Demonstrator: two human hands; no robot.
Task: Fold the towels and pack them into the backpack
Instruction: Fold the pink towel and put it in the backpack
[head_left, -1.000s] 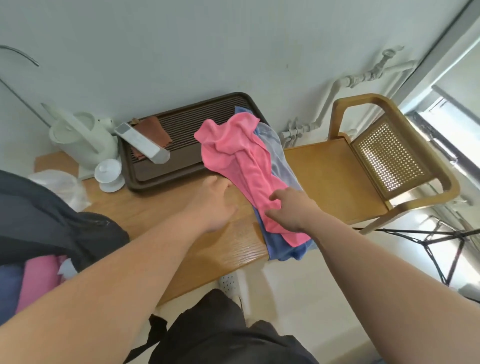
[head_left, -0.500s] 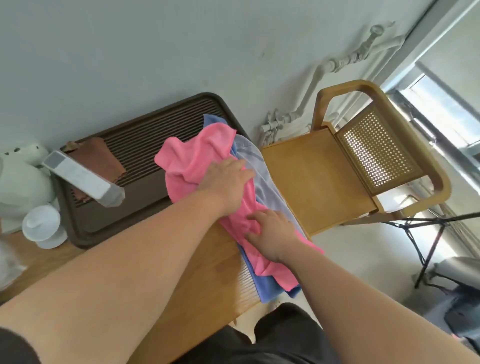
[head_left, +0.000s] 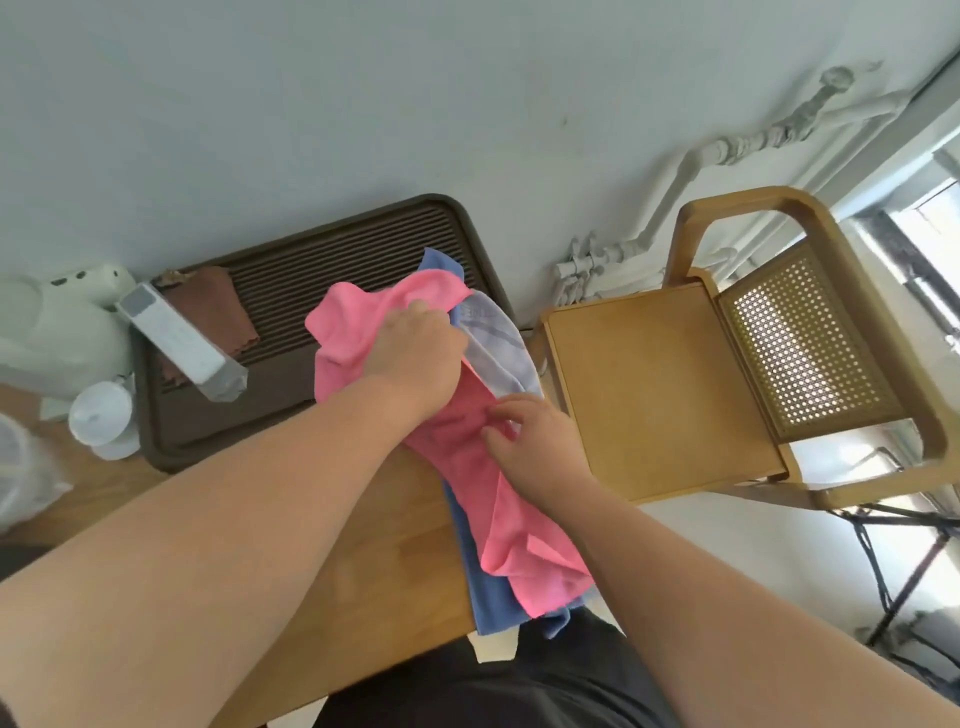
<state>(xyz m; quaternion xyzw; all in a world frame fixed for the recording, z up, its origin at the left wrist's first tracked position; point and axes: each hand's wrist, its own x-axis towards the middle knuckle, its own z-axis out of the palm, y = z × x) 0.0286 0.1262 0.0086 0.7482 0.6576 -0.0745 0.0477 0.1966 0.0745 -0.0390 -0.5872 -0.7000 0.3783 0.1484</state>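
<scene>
A crumpled pink towel lies on top of a blue towel and a pale grey-lilac towel at the right end of the wooden table. My left hand is closed on the far part of the pink towel, over the tray's edge. My right hand pinches the pink towel near its middle. The towels hang over the table's front right corner. The backpack is out of view.
A dark brown slatted tray holds a brown cloth and a white boxy device. A white kettle and a lid stand at the left. A wooden chair is beside the table at the right.
My left hand moved from the table onto the pink towel and then further toward its far end. My right hand slid up the towel. The view swung right, so the backpack dropped out of sight.
</scene>
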